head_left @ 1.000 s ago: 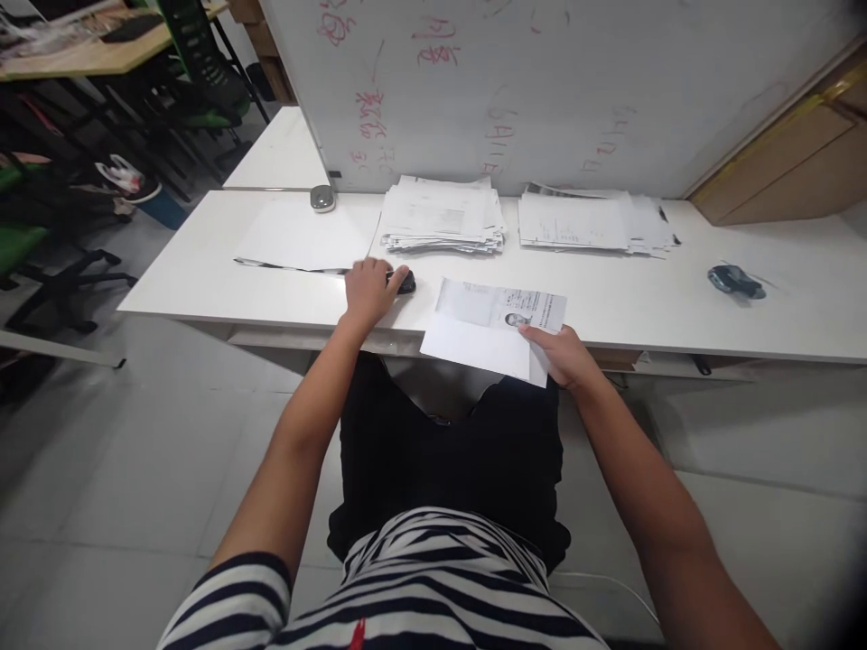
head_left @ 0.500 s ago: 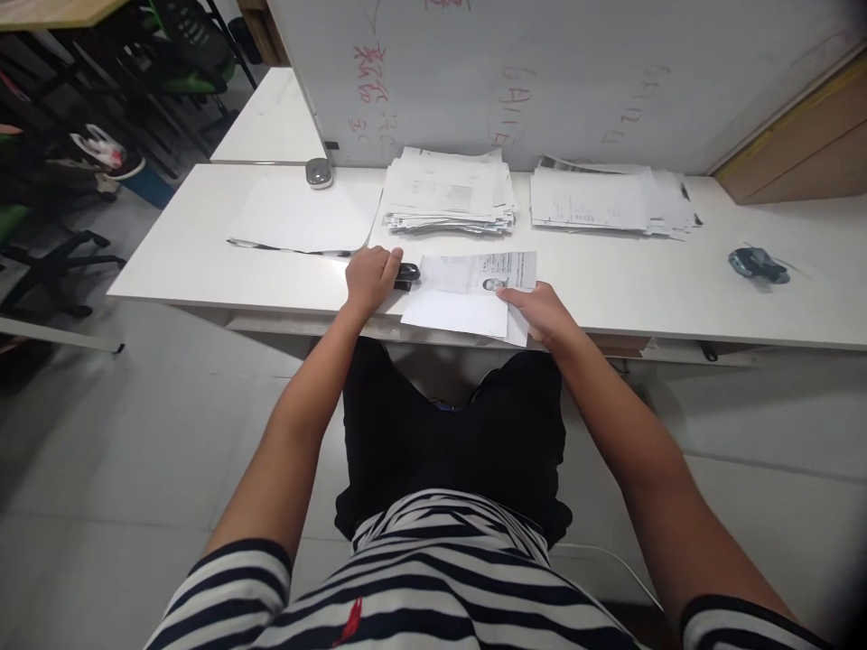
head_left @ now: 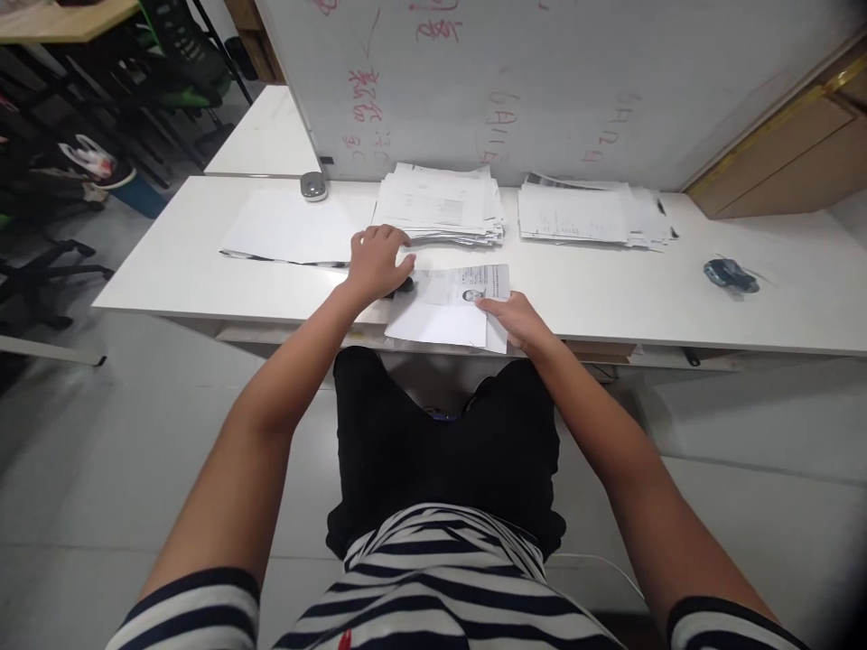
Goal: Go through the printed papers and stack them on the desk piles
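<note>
My right hand (head_left: 521,320) pinches the right side of a few white paper sheets (head_left: 437,323) at the desk's front edge. The top one bears print and a small portrait photo, with my thumb beside the photo. At the sheets' left edge lies a black stapler (head_left: 405,286), mostly hidden by my left hand (head_left: 377,262). That hand is open above it, its fingers stretched toward the paper stack (head_left: 433,206) and the thumb apart. I cannot tell whether the palm touches the stapler.
A second paper stack (head_left: 575,215) stands to the right, before the whiteboard (head_left: 555,90). On the white desk (head_left: 610,289) are a blue-black object (head_left: 731,274), a large white sheet (head_left: 284,221) and a small grey-white device (head_left: 312,186). A cardboard box (head_left: 772,153) rises at the far right.
My left hand has loosened from its closed grip on the stapler; its fingers have opened and reach farther over the desk. My right hand still holds the sheets. The view has shifted slightly.
</note>
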`<state>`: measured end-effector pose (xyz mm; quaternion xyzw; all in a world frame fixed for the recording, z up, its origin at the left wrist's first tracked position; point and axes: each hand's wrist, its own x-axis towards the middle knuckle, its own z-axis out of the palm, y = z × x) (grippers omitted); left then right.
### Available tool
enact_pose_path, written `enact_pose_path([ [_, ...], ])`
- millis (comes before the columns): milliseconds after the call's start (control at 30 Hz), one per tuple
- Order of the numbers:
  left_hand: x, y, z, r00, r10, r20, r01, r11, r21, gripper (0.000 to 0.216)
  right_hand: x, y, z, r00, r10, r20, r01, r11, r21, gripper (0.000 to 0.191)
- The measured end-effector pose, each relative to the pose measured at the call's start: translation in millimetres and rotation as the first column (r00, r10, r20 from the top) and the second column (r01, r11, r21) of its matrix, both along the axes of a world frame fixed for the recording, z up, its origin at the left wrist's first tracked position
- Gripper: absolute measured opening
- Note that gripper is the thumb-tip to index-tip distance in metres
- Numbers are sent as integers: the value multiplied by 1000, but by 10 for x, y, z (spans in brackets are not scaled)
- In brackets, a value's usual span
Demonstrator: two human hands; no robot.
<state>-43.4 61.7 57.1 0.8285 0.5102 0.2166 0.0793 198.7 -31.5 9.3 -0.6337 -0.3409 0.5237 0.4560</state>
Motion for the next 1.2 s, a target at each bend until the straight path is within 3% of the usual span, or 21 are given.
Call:
enact_pose_path([
  [167, 164, 205, -160, 996, 80, 28, -77, 994, -75, 26, 25, 29, -59, 999, 2, 46, -2, 1000, -13, 37],
  [333, 211, 190, -293, 999, 44, 11, -43, 996, -73, 29, 59, 39, -101, 995, 0, 96, 6, 998, -61, 41],
  [533, 179, 159, -287, 999, 51, 15, -50, 997, -61, 25, 39, 56, -78, 994, 39, 99, -30, 996, -84, 39],
  [667, 125, 225, -254, 996, 78, 31, -73, 989, -128, 23, -9, 51, -76, 992, 54, 111, -53, 999, -13, 40],
  [900, 81, 71, -81, 937, 294, 187, -296, 955, -18, 47, -54, 80, -75, 987, 46, 151, -48, 999, 12, 31],
  [1067, -248, -219, -335, 987, 157, 34, -154, 985, -79, 43, -51, 148, -98, 985, 62, 159, -65, 998, 14, 30],
  [1200, -357, -308, -559, 975, 180, 129, -180, 984, -10, 38, -93, 155, -94, 987, 65, 147, -66, 998, 3, 31],
])
